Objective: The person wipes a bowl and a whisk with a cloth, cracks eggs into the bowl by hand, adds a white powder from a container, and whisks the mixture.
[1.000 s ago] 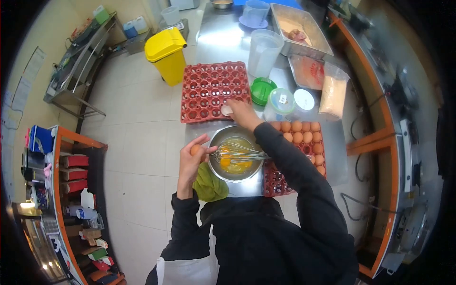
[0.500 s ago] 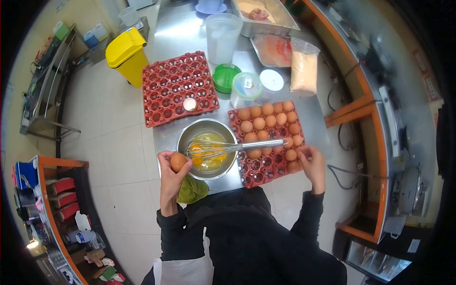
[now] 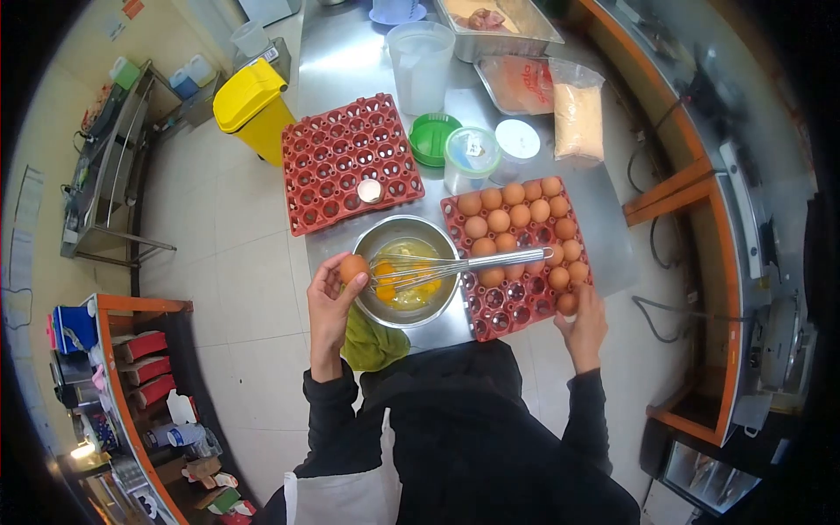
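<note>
My left hand (image 3: 331, 302) is closed around a brown egg (image 3: 354, 268) at the left rim of a steel bowl (image 3: 343, 248). Inside the bowl lie cracked eggs (image 3: 407, 278) with yellow yolks. A wire whisk (image 3: 503, 259) rests across the bowl, its handle reaching over the red egg tray (image 3: 486, 325). At that tray's near right corner, my right hand (image 3: 584, 328) has its thumb and fingers around another brown egg (image 3: 567, 304). Several brown eggs (image 3: 519, 215) fill the tray's back and right side. A piece of eggshell (image 3: 369, 191) sits in the second red tray (image 3: 337, 162).
A green cloth (image 3: 372, 341) lies beside the bowl at the table edge. Behind stand a green lid (image 3: 430, 140), lidded tubs (image 3: 470, 157), a tall clear jug (image 3: 420, 66) and a bag of crumbs (image 3: 577, 118). A yellow bin (image 3: 254, 105) stands left.
My right hand has moved down and closed around the corner egg in the tray. My left hand still holds its egg near the bowl. The whole view has shifted slightly.
</note>
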A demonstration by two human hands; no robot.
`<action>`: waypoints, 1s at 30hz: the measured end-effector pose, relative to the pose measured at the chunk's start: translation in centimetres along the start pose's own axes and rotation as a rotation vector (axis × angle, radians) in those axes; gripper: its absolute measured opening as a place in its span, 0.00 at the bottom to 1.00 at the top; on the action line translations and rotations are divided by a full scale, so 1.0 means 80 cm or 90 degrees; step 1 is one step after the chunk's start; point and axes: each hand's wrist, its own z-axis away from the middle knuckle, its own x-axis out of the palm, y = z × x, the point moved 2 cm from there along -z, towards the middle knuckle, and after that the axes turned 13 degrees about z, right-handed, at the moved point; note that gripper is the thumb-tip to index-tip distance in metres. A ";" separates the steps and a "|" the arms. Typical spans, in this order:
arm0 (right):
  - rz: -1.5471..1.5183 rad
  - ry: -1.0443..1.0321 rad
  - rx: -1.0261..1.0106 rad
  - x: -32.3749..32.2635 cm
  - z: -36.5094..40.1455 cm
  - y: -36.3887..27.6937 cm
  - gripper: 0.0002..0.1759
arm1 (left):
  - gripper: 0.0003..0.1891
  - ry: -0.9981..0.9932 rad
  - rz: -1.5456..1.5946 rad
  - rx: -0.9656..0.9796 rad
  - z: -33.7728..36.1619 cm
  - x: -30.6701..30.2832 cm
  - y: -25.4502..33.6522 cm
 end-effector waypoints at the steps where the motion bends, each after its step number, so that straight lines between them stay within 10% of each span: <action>1: -0.071 -0.020 0.045 -0.015 0.000 -0.003 0.35 | 0.25 0.001 0.016 -0.002 0.004 0.001 -0.001; 6: -0.713 0.060 0.137 -0.039 -0.020 -0.063 0.28 | 0.28 -0.016 0.143 -0.035 0.014 0.010 -0.012; 11: -0.949 0.002 0.037 -0.009 -0.027 -0.232 0.26 | 0.30 -0.116 0.179 -0.041 0.019 0.046 -0.026; 30: -1.001 -0.186 0.039 0.034 -0.046 -0.286 0.22 | 0.25 -0.132 0.353 -0.088 0.025 0.020 -0.024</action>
